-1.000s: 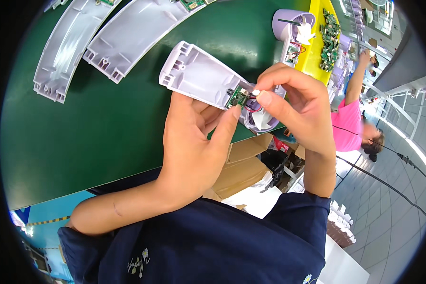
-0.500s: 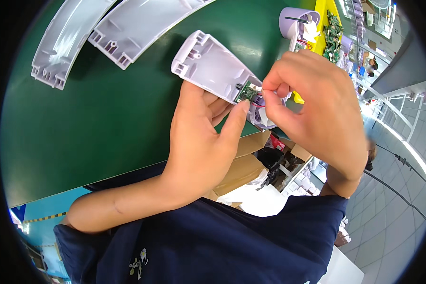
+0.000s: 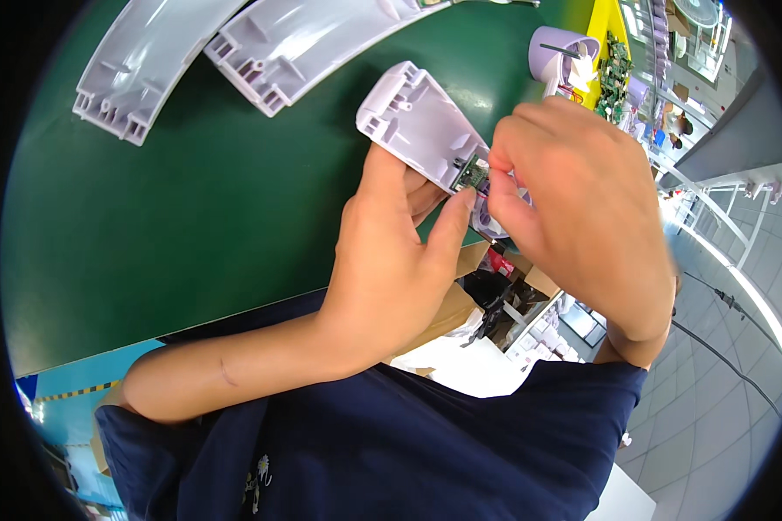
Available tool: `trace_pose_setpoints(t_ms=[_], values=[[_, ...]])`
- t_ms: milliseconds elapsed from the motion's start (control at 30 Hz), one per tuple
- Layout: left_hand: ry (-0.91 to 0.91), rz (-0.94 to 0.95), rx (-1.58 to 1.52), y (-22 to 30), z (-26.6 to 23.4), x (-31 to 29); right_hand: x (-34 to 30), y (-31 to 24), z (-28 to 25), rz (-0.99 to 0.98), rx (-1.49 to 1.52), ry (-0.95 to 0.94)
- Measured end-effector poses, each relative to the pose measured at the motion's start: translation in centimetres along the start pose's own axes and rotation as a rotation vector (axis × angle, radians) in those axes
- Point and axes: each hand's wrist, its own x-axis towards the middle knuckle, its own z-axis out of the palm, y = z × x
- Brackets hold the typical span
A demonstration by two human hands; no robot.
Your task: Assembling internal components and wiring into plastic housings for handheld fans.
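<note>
lavender shell (image 3: 427, 123), slanted, hollow side up, green circuit board (image 3: 471, 173) inside right end

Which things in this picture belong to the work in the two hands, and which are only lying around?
Work in hand:
- pale casing, held by the left hand
- green circuit board inside it; the right hand is at its edge, and anything pinched there is hidden

Lying around, untouched:
- two pale casings, upper left
- lilac round housing
- yellow tray with circuit boards
</note>
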Motion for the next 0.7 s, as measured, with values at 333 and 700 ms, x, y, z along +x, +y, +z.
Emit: trace_pose_setpoints(t_ms=[333,700], values=[[-0.003,0.066,0.051,-0.2,0.1,-0.2,-0.6,-0.8,0.8,0.087,0.024,0.026],[-0.088,-0.305,-0.076,2.4,-1.2,-0.6,-4.0,1.1,4.7,0.232,0.531,0.240]])
